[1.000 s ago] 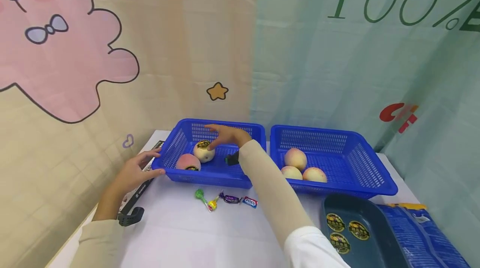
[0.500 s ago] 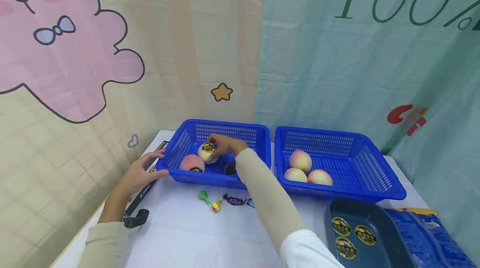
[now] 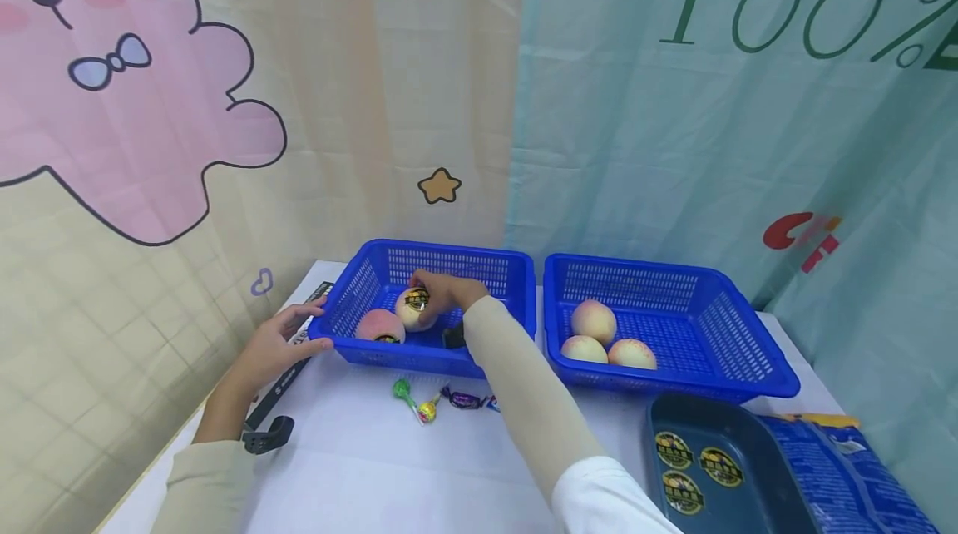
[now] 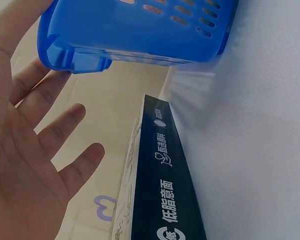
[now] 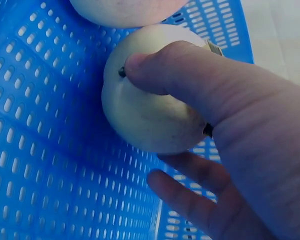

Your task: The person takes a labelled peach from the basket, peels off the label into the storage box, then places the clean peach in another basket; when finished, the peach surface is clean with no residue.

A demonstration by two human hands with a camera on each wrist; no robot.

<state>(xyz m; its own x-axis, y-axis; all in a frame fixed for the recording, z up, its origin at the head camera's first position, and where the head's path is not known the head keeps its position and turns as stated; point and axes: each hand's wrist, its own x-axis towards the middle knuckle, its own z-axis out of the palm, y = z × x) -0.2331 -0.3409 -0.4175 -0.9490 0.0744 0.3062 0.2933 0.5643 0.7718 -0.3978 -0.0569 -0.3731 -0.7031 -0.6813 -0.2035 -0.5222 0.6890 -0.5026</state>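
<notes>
My right hand (image 3: 443, 291) grips a pale peach (image 3: 410, 311) with a black-and-gold sticker, inside the left blue basket (image 3: 437, 361). The right wrist view shows its thumb (image 5: 162, 67) across the peach beside the stem, other fingers reaching around the far side, partly hidden. A pinker peach (image 3: 380, 324) with a sticker lies against it. At the basket's left corner, my left hand (image 3: 275, 344) touches the rim with thumb and fingertips; its fingers (image 4: 65, 127) look mostly straight in the left wrist view.
A second blue basket (image 3: 748, 359) holds 3 peaches (image 3: 594, 322). In front stands a dark tray (image 3: 756, 451) with stickers (image 3: 683, 491), next to a blue bag (image 3: 846, 467). Lollipops (image 3: 404, 390) and wrapped candy (image 3: 464, 400) lie nearby; a long black box (image 4: 162, 175) lies left.
My right hand has come down from above the pale peach and taken hold of it. The left hand stays at the basket corner. The view has shifted slightly.
</notes>
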